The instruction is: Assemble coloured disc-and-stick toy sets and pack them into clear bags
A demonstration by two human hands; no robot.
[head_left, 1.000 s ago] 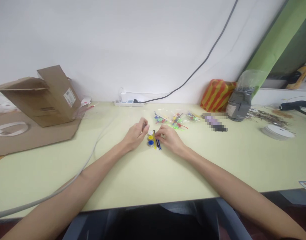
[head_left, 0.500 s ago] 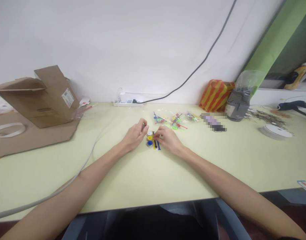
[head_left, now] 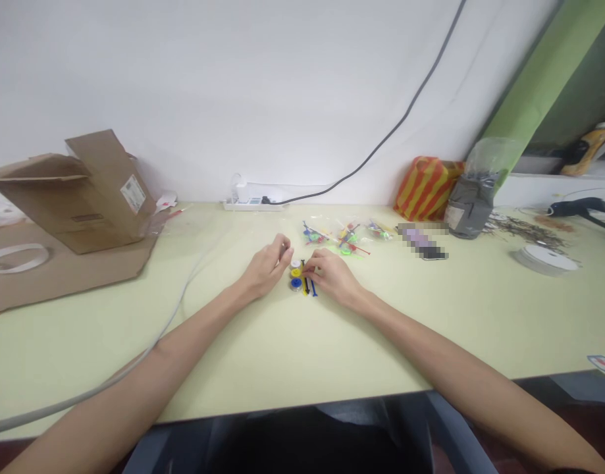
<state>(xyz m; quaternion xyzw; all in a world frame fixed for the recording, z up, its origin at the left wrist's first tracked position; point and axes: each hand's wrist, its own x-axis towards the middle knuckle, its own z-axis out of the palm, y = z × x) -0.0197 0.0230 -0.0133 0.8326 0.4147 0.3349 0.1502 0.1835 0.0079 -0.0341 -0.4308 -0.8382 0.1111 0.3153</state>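
Note:
Three small round plastic pieces stand in a column between my hands: a white one (head_left: 295, 264), a yellow one (head_left: 295, 272) and a blue one (head_left: 295, 284). Just right of them lie thin plastic sticks, among them a black stick (head_left: 307, 286) and a blue stick (head_left: 314, 288). My left hand (head_left: 268, 266) rests left of the column, fingers curled and closed; a dark spot shows between thumb and fingers, too small to name. With thumb and fingertips pinched, my right hand (head_left: 330, 274) is over the upper ends of the sticks. What it pinches is hidden.
Clear bags of coloured plastic parts (head_left: 349, 237) lie behind my right hand. A cardboard box (head_left: 95, 204) stands left, a power strip (head_left: 253, 204) by the wall. A grey cable (head_left: 178, 306) crosses my left forearm. At right are a phone (head_left: 423, 243) and a white roll (head_left: 546, 259).

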